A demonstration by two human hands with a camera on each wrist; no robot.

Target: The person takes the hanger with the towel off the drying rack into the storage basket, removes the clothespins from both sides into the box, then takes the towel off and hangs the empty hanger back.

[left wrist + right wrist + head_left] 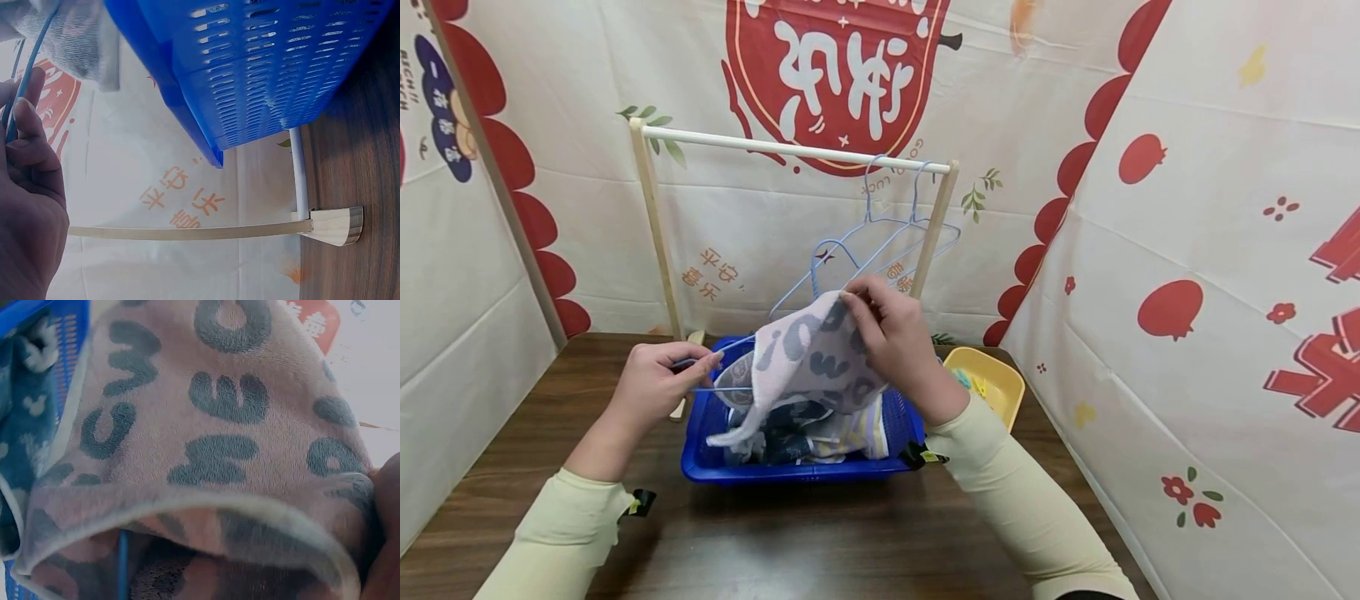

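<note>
My left hand [664,379] pinches one end of a blue wire hanger [733,389], seen in the left wrist view as thin blue bars [35,56] between thumb and fingers. A pink towel [797,346] with grey letters is draped over the hanger, and its hook rises behind the cloth. My right hand [891,329] pinches the towel's upper edge between thumb and fingers. In the right wrist view the towel [219,425] fills most of the frame, folded at its near edge. Below both hands is a blue basket [805,473] holding folded cloths [850,437], some dark, some striped.
Behind the basket stands a rack with a white rail [760,145] and wooden posts [658,233]. Two blue hangers [891,220] hang at its right end. A yellow tray [1011,383] with small clothespins sits right of the basket on the brown table [760,542]. Printed cloth walls enclose the table.
</note>
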